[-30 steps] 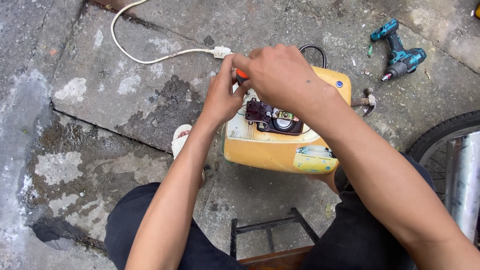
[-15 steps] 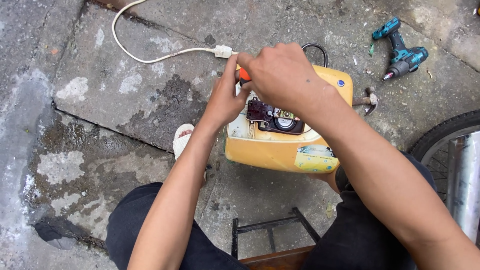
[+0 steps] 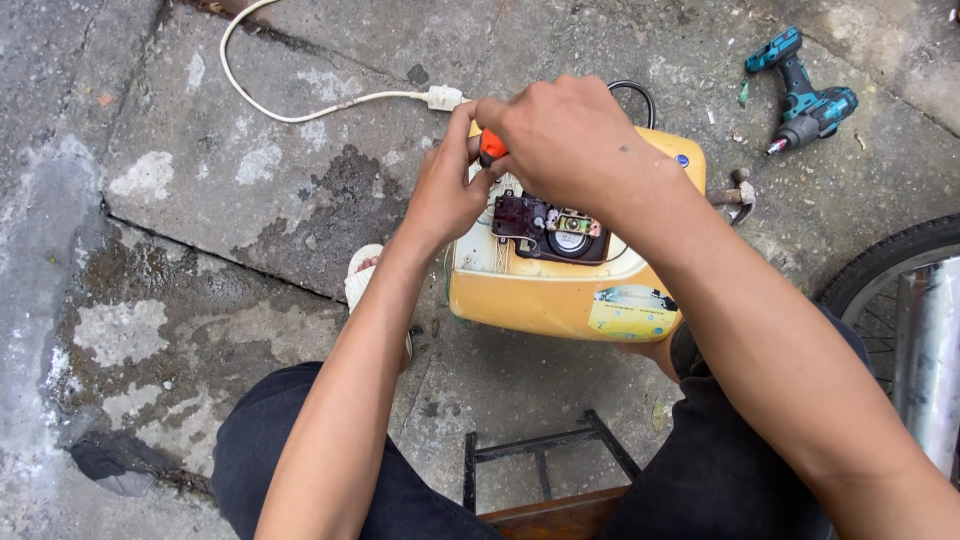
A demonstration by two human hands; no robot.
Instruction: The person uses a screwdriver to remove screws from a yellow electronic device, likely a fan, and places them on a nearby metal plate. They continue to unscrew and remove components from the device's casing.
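We've got our right hand (image 3: 565, 135) curled tight round the orange-handled tool (image 3: 491, 146), left hand (image 3: 448, 195) fingers pinching just beneath to steady it over the yellow appliance (image 3: 560, 300) under our fingertips.

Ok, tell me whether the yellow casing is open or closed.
Open. The yellow casing shows its dark inner parts on top, uncovered, just below both hands.

label (image 3: 632, 311) | yellow casing's (image 3: 520, 300) near side | rectangular | pale blue, yellow
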